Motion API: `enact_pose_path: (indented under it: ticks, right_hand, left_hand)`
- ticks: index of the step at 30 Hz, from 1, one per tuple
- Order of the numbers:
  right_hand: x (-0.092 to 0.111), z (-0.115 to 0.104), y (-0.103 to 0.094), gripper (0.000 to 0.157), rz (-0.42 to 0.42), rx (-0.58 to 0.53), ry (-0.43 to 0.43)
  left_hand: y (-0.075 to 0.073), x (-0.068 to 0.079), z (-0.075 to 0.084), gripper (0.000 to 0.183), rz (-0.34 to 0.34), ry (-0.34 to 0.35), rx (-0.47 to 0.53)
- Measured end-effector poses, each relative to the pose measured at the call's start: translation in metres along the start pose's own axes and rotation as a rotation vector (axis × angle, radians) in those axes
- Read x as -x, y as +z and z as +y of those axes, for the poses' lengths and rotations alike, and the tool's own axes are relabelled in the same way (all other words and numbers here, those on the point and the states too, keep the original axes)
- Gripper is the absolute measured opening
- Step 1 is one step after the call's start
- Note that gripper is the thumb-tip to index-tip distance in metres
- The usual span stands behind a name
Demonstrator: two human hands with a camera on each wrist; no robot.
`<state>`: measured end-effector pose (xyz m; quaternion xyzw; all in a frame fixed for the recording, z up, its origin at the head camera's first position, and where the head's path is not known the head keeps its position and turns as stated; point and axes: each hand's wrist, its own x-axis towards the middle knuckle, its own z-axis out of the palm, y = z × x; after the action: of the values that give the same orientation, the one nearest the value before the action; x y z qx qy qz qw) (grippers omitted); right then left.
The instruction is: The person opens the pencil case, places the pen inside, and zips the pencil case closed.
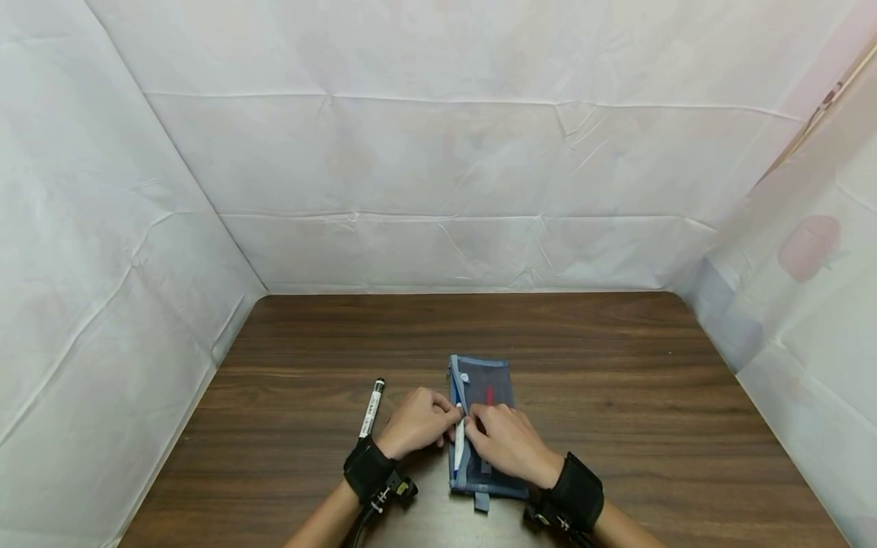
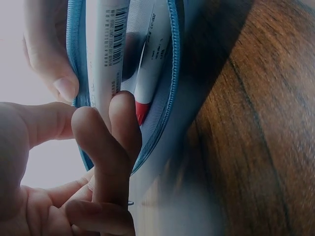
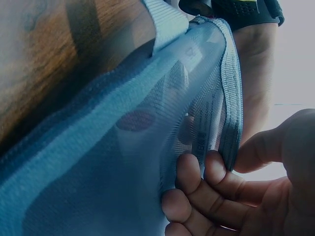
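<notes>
A blue mesh zip pouch (image 1: 489, 373) lies lengthwise on the table, its zipped side gaping to the left. My left hand (image 1: 419, 420) is at that opening, thumb and fingertips pinching the end of a white marker (image 2: 106, 54) that lies mostly inside. The marker's tip is hidden behind the fingers. From the other side, my right hand (image 1: 510, 441) pinches the zipper edge (image 3: 231, 98) between thumb and fingers, with the other fingertips against the mesh. Deeper in the pouch rests a white marker with a red cap (image 2: 152, 59).
Left of the left hand, a white marker with a black cap (image 1: 371, 411) lies on the brown wooden table (image 1: 617, 365), partly behind the wrist strap. A fabric tab (image 1: 482, 501) sticks out from the pouch's near end. White sheets (image 1: 438, 251) hang around the table's back and sides.
</notes>
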<state>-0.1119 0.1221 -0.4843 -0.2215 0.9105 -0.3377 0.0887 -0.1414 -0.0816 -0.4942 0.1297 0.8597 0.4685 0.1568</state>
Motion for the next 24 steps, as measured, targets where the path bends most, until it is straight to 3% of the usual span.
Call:
enact_pose_path:
  ticks: [24]
  right_hand:
    - [0.0013, -0.0037, 0.0005, 0.034, 0.020, 0.024, -0.015]
  left_hand:
    - [0.0065, -0.0013, 0.0004, 0.029, -0.006, 0.001, -0.072]
